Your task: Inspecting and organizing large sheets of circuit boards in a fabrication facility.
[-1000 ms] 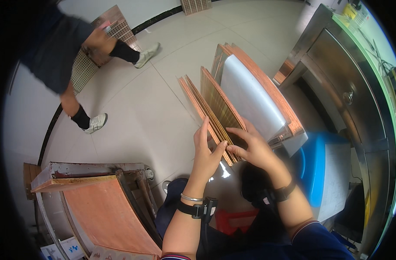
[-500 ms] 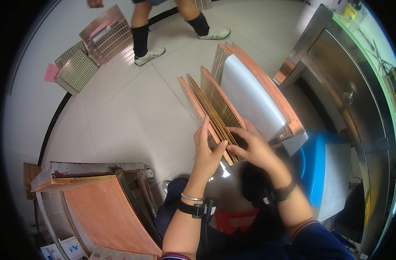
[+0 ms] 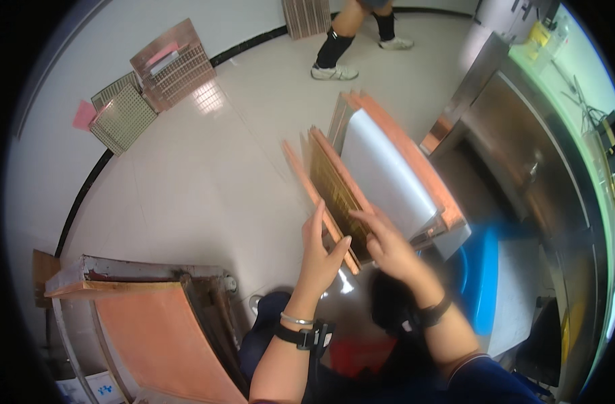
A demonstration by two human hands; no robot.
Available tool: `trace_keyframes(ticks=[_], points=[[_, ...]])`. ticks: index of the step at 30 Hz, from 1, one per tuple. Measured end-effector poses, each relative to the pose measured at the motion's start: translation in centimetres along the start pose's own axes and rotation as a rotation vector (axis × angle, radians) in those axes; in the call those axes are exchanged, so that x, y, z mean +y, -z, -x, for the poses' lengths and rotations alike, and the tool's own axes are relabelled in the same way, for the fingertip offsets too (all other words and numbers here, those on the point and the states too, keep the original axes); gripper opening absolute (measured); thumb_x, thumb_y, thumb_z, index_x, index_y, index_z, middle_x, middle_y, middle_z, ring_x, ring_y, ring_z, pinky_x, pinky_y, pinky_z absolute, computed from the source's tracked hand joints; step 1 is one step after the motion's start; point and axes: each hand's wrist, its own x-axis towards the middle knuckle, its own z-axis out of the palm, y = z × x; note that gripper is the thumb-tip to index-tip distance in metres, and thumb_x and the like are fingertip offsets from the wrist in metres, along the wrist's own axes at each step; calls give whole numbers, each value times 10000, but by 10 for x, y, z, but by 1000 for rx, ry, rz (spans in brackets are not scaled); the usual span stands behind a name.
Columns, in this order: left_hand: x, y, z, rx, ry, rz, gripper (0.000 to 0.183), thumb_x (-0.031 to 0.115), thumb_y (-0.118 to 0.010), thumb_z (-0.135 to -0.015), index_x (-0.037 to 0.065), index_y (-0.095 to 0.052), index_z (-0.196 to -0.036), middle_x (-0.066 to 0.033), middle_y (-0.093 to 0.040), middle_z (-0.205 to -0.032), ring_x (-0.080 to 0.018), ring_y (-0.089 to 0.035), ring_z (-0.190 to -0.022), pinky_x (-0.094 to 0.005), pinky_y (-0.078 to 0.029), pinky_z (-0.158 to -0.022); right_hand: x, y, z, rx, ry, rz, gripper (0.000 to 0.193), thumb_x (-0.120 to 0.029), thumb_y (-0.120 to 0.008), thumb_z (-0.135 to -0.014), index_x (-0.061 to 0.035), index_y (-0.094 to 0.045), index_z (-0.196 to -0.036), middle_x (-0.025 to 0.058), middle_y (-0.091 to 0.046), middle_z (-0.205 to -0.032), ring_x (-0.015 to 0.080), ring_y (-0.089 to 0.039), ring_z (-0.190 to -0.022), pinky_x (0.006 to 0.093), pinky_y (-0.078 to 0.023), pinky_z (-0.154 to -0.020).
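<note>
My left hand (image 3: 317, 250) holds a thin bunch of copper-edged circuit board panels (image 3: 306, 176), fingers on its outer left side and thumb over the near edge. Across a V-shaped gap, my right hand (image 3: 393, 252) is at a second bunch of panels (image 3: 344, 168). Its index finger reaches over the gold-patterned face that looks into the gap; the other fingers are partly hidden and slightly blurred. Both bunches stand on edge, tilted. Just right of them leans a thicker stack of copper panels (image 3: 415, 158) with a smooth silvery sheet (image 3: 385, 168) on its near side.
A blue bin (image 3: 482, 283) and a metal bench (image 3: 523, 128) with a green top stand at the right. At lower left is a worn frame with an orange-brown board (image 3: 159, 330). More panels (image 3: 173, 64) lean against the wall; a person's legs (image 3: 344, 40) are at the far side.
The middle panels have swung from the left bunch to the right one, widening the gap. My right index finger has straightened. The other person has walked to the right.
</note>
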Motion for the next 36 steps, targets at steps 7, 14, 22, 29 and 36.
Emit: trace_keyframes(ticks=[7, 14, 22, 29, 36], points=[[-2, -3, 4, -4, 112, 90, 799, 85, -686, -773, 41, -217, -1418, -200, -348, -1319, -340, -346, -1217, -413, -326, -1022, -1, 4, 5, 19, 16, 41, 587, 72, -412, -711, -119, -508, -1258, 233, -394, -1335, 396, -384, -1249, 395, -328, -1045], [-8, -1, 6, -10, 74, 121, 816, 100, -707, -753, 31, -232, -1413, -215, -322, -1329, -328, -367, -1194, -375, -371, -979, 17, -8, 11, 10, 0, 53, 491, 32, -452, -741, -109, -568, -1196, 236, -385, -1356, 393, -374, -1263, 395, -321, -1057], [-67, -10, 6, -77, -29, 129, 793, 61, -603, -872, 59, -70, -1459, -150, -286, -1372, -239, -463, -1127, -327, -469, -874, 29, -21, 11, 51, -15, 51, 442, -18, -429, -794, -89, -541, -1216, 221, -379, -1367, 387, -439, -1205, 392, -377, -1008], [-10, 3, 5, 5, 14, 11, 758, 79, -666, -803, 60, -233, -1425, -188, -269, -1408, -291, -325, -1278, -390, -362, -1006, 8, -7, 7, 43, -27, 170, 297, -197, -576, -838, -78, -603, -1109, 219, -483, -1248, 400, -464, -1159, 436, -392, -966], [0, -5, 0, -4, 127, 154, 755, 64, -653, -799, 74, -229, -1425, -191, -293, -1333, -314, -338, -1252, -383, -355, -1038, 5, 1, 4, 10, 35, 163, 417, -310, -640, -833, -59, -586, -1162, 250, -401, -1330, 409, -412, -1223, 418, -347, -1017]])
